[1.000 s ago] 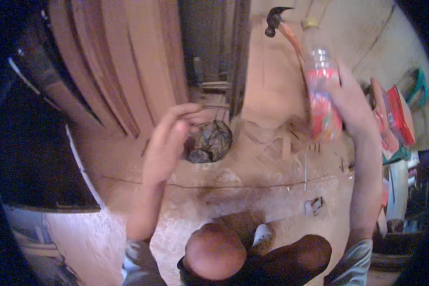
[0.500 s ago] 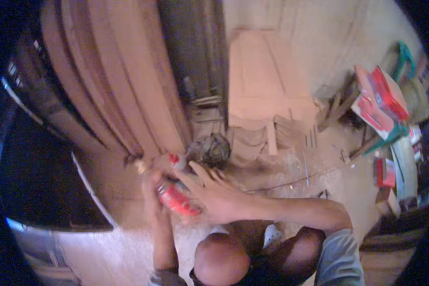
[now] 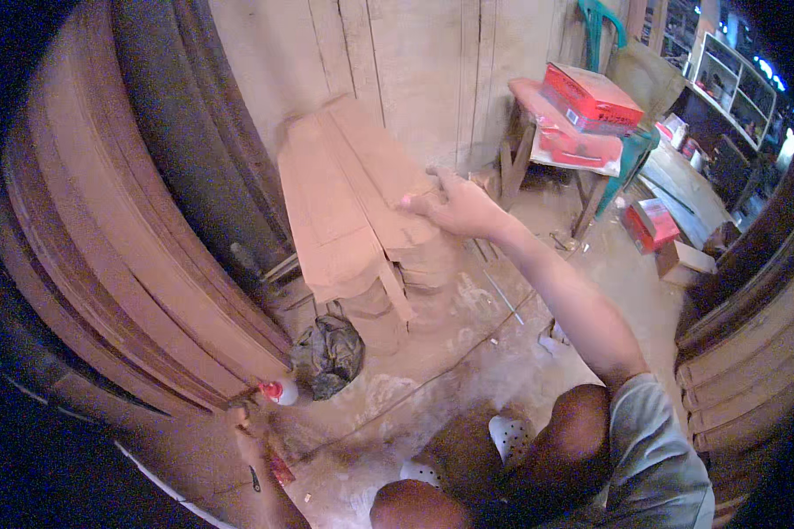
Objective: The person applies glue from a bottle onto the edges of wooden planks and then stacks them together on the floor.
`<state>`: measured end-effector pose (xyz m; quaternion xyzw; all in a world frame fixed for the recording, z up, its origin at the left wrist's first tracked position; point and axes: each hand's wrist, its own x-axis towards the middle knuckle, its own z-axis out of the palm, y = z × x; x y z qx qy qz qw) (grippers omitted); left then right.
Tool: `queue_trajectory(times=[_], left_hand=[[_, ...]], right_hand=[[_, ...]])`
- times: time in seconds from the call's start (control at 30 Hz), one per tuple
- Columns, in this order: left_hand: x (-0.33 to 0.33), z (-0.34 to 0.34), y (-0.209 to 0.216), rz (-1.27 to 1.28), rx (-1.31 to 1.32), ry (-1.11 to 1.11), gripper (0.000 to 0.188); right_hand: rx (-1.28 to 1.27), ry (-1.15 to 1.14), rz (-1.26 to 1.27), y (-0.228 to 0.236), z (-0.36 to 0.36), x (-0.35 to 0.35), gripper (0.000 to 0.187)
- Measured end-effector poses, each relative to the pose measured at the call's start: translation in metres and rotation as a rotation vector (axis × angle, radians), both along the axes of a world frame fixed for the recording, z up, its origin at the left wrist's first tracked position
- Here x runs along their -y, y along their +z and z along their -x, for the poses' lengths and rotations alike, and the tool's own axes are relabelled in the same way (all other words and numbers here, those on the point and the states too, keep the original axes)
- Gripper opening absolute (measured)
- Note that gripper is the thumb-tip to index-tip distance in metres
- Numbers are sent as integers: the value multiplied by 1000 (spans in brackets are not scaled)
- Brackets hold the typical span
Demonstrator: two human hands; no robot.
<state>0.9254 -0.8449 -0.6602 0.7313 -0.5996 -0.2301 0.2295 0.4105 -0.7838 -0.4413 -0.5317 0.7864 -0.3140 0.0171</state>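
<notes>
Beyond the crumpled black bag (image 3: 328, 357) and to its right, you are holding your right hand (image 3: 457, 207) over layered brown panels (image 3: 348, 203), its fingers loosely parted around nothing visible, a pose apparently suited to reaching or pointing. Your left hand (image 3: 247, 445) is hanging left of the bag, nearer you; what its fingers are grasping, if anything, cannot be told. The panels are sitting just past the bag; a red-capped white bottle (image 3: 281, 391) is resting just left of it, perhaps for easy reach. Well beyond, rightward, a small table (image 3: 520, 163) is supporting a red box (image 3: 591, 97), probably sparing it floor dust.
</notes>
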Motion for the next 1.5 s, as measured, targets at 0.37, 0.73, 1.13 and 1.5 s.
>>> queue_trajectory(times=[0.37,0.73,1.13,1.5], left_hand=[[3,-64,-196,-13,266,49,84],[-76,43,30,272,-419,199,58],[-15,193,137,13,-1251,-297,36],[19,248,151,-7,-1118,-321,41]], right_hand=[[-231,101,-143,30,-68,-13,66],[-510,523,109,-23,-95,-69,39],[717,181,-177,-33,-117,-60,49],[1000,400,-208,-52,-110,-46,46]])
